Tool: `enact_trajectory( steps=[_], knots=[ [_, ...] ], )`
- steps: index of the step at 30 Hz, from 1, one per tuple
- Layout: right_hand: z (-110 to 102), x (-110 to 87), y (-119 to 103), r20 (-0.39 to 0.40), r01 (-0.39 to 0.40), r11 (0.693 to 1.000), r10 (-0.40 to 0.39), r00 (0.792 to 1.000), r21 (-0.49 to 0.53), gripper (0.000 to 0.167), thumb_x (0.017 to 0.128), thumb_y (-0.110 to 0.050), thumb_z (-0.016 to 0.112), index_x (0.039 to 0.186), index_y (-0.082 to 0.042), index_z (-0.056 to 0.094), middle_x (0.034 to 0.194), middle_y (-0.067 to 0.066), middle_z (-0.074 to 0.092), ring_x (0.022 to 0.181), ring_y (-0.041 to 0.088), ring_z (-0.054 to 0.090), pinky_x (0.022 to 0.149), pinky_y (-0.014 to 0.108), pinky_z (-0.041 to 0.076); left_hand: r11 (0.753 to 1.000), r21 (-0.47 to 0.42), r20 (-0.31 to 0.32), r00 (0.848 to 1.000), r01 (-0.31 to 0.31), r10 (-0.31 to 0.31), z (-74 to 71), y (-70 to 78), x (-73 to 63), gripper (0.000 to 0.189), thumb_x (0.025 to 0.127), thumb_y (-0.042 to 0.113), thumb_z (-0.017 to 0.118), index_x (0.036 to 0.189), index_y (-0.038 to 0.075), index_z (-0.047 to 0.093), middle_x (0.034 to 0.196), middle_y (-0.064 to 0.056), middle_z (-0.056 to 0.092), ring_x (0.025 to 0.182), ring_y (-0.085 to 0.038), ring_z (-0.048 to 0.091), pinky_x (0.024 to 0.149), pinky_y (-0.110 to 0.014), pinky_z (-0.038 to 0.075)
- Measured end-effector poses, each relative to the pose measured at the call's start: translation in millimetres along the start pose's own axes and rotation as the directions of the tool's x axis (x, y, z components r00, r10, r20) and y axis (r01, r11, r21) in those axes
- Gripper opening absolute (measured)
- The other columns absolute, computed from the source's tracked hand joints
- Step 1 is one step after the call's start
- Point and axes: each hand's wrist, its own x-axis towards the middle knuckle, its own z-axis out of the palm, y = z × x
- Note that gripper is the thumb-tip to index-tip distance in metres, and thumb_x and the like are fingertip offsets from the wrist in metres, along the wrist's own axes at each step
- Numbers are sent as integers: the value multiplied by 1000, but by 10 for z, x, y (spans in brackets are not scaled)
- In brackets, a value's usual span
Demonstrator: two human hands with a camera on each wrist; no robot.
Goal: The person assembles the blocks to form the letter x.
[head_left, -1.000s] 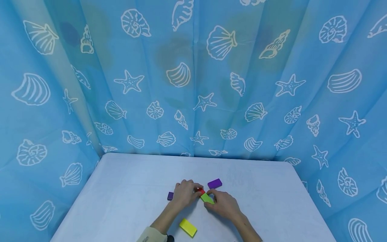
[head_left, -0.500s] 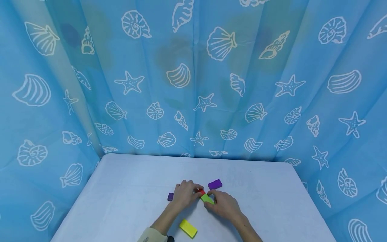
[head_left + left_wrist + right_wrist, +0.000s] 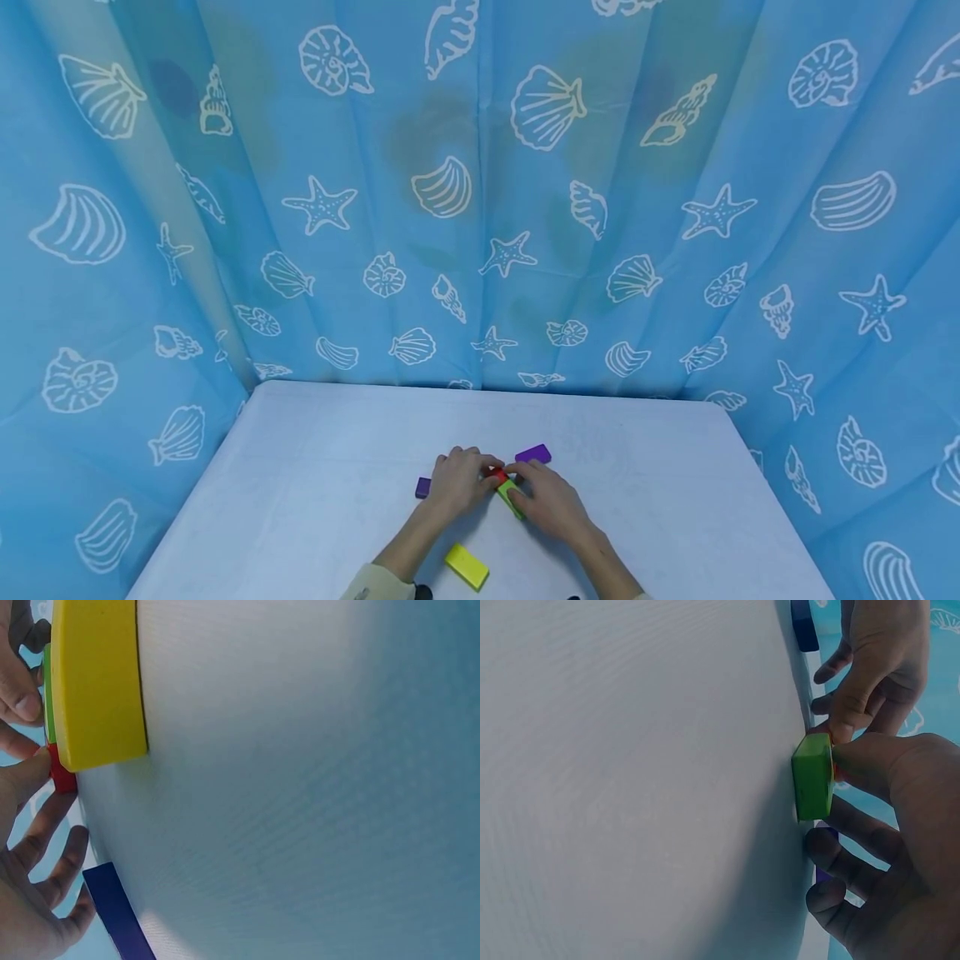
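Near the middle of the white table my left hand (image 3: 459,482) pinches a small red block (image 3: 61,771) between thumb and forefinger. A light green block (image 3: 510,500) lies end to end with the red one, slanting toward the near right. My right hand (image 3: 553,502) grips the green block, thumb at its near side and forefinger reaching over to the far side by the red block. In the right wrist view, the green block's end (image 3: 812,778) faces the camera, and the red block behind it is mostly hidden by fingers.
A purple block (image 3: 533,454) lies behind my right hand, partly covered by it. Left of my left hand is a dark purple block (image 3: 423,487). A yellow block (image 3: 467,567) lies nearer, between the forearms. A blue shell-patterned curtain (image 3: 480,208) surrounds the table (image 3: 315,467).
My right hand has shifted slightly up and left, now overlapping the purple block. The green block has turned a little, its near end swinging left and nearer. My left hand stays put.
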Motion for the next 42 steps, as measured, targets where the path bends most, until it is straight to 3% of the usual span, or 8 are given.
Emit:
enact_trajectory(
  steps=[19, 27, 42],
  knots=[
    [-24, 64, -17, 13, 21, 1000, -21, 1000, -8, 30, 94, -30, 71, 124, -26, 72, 105, -5, 63, 94, 16, 61, 87, 46, 54, 999, 32, -7, 1000, -11, 11, -11, 34, 32, 25, 90, 30, 77, 115, 30, 77, 93, 6, 69, 87, -16, 55, 80, -43, 46],
    [-6, 84, -17, 22, -6, 999, 5, 1000, 42, 29, 94, -30, 69, 124, -27, 72, 108, -5, 62, 99, 17, 61, 91, 47, 53, 999, 38, -4, 1000, 5, -5, -4, 32, 30, 26, 90, 30, 77, 116, 29, 76, 96, 6, 70, 89, -17, 56, 83, -43, 47],
    [39, 96, 69, 45, -2, 993, -4, 999, 121, 32, 93, -31, 72, 124, -26, 71, 105, -8, 62, 100, 16, 61, 90, 48, 52, 998, 50, 40, 999, -32, 30, -37, 2, -5, 31, 90, 35, 76, 121, 30, 74, 95, 9, 69, 89, -16, 57, 86, -46, 47]
  ],
)
